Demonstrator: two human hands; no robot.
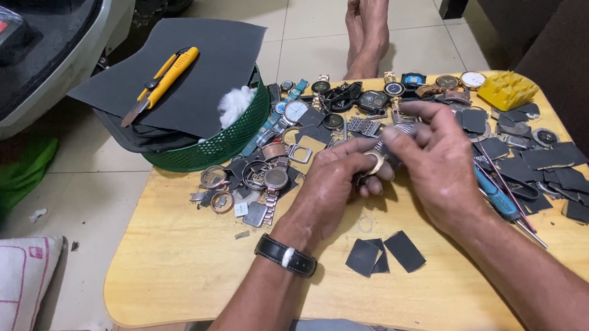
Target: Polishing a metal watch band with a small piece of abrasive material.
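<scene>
The small ring-shaped part (374, 161) is mostly hidden by the fingers (399, 138), perhaps a watch case.

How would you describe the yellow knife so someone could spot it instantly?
Start at the green basket at the table's far left corner. Dark sheets lie across its top, and the utility knife rests on them. It is the only long, yellow-handled tool there, beside white cotton.
</scene>
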